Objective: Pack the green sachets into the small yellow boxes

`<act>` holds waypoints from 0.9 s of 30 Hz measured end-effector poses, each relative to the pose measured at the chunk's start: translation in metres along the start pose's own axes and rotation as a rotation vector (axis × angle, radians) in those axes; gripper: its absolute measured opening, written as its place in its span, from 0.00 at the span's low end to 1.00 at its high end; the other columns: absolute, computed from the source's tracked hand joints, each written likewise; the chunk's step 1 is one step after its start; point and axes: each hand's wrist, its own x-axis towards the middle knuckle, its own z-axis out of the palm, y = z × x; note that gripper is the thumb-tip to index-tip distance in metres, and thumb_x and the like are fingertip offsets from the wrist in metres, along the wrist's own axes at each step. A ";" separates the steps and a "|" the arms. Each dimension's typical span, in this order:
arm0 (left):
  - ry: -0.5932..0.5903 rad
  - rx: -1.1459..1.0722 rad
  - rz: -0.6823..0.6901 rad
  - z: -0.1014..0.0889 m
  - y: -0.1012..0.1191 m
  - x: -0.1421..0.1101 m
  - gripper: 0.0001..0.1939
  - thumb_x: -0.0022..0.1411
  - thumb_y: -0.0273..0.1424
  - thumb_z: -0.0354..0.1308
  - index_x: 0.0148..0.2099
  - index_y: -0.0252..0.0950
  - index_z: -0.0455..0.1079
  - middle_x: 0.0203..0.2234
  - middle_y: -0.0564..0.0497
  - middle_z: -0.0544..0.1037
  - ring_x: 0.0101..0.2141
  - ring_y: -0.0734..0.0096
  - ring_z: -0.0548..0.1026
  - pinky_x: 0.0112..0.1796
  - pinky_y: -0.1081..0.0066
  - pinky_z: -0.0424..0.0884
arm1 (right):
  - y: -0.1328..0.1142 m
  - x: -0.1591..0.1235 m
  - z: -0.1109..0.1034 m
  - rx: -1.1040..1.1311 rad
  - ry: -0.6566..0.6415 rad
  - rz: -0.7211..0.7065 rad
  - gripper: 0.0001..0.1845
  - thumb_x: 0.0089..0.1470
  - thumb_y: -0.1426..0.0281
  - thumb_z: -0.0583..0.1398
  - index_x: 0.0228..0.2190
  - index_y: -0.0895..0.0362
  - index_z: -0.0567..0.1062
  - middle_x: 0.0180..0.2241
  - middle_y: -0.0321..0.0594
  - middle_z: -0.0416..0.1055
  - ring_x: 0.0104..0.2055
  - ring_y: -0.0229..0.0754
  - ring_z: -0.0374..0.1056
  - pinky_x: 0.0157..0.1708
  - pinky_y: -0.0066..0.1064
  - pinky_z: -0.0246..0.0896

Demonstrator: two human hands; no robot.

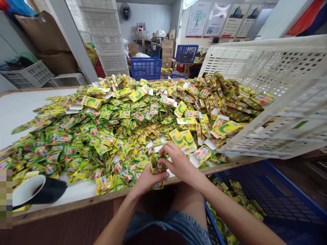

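Note:
At the table's front edge my left hand [146,179] is closed around a small green, yellow and red printed box [156,164], its thumb across the near side. My right hand [179,162] comes in from the right, with bent fingers and thumb pinching at the box's upper end; its fingers partly hide that end. Around my hands lies a heap of small shiny green sachets [84,143]. Beyond my right hand are yellow-and-green cartons [189,140], many with white end flaps standing out.
A white perforated crate [278,126] lies tipped on the right, cartons spilling from its mouth. A dark mug [53,190] stands front left on the white table [15,105]. Below right, a blue crate [283,200] holds more boxes. Stacked white crates [106,37] rise behind.

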 end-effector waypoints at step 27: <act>0.202 -0.115 0.287 0.000 -0.020 0.002 0.27 0.55 0.36 0.60 0.52 0.41 0.49 0.42 0.48 0.72 0.37 0.68 0.75 0.39 0.68 0.70 | 0.027 -0.047 0.061 0.700 0.287 0.351 0.14 0.54 0.69 0.58 0.42 0.53 0.62 0.38 0.39 0.68 0.42 0.41 0.67 0.44 0.34 0.61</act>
